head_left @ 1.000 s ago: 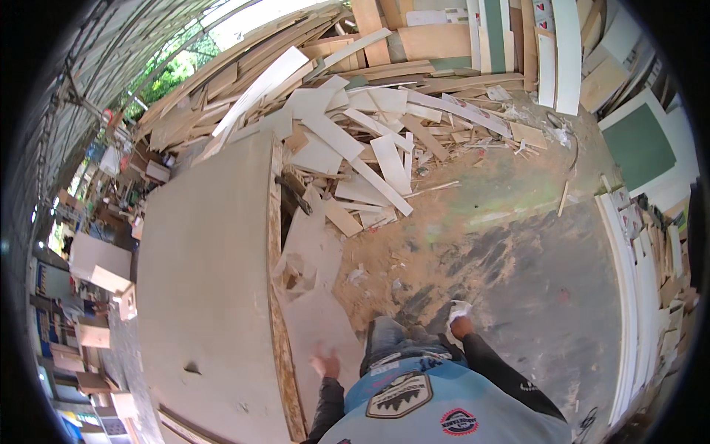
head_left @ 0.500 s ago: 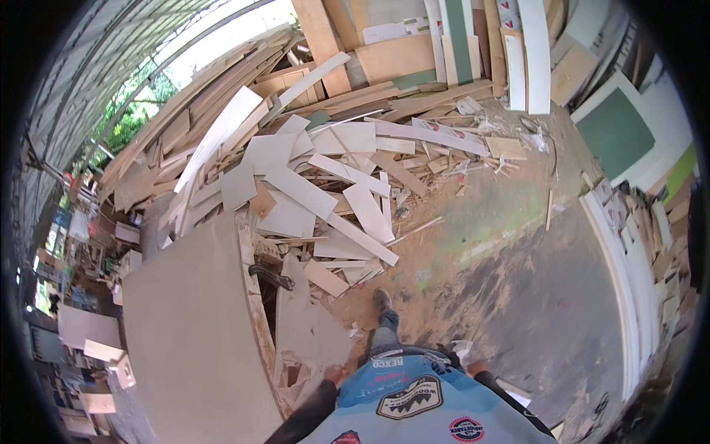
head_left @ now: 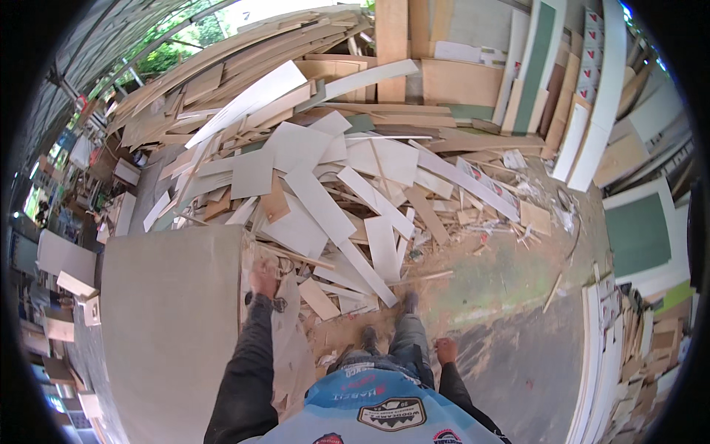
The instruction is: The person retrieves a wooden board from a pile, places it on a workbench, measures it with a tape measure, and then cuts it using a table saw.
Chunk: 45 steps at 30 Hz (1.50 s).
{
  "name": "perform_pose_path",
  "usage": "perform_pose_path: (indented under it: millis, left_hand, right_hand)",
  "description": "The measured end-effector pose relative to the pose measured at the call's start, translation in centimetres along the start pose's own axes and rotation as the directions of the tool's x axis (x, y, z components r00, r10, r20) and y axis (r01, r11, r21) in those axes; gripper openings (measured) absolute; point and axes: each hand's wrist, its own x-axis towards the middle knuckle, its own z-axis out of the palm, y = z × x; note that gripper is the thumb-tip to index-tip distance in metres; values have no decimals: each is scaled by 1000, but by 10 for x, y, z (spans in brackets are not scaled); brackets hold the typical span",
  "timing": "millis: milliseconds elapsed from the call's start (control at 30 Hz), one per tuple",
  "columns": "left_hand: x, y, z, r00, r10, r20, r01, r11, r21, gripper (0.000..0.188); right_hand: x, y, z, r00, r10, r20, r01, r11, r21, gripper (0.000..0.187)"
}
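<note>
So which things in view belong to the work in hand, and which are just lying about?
At the hands:
left hand, by the edge of the big board
dark thing near that hand, too blurred to name
right hand, nothing seen in it

Lying about:
scrap wood pile
long planks
green-and-white panel

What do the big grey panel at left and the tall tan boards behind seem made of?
Grey panel: probably wood-based board with a smooth, matte face, flat, no glare; core unclear. Tan boards: likely bare wood or plywood, by their warm brown colour.
</note>
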Motion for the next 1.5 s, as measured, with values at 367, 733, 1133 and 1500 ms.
perform_pose_path:
  millis: [367,733,1133,1500]
  left_hand:
    - [168,-25,-61,941,-300,-157,326,679,658,91]
    - [194,-5,-13,900,-355,-252,426,601,676,82]
    - [208,4,-22,923,-311,-225,376,615,693,78]
    - [205,10,-32,919,-328,-218,384,618,686,78]
  right_hand:
    - [282,-154,94,765,229,602,390,580,-715,33]
    - [643,-282,402,335,-616,713,887,-47,-459,22]
    - [651,-438,750,661,-425,618,468,878,103,41]
    - [602,-609,710,797,-33,604,-366,768,525,48]
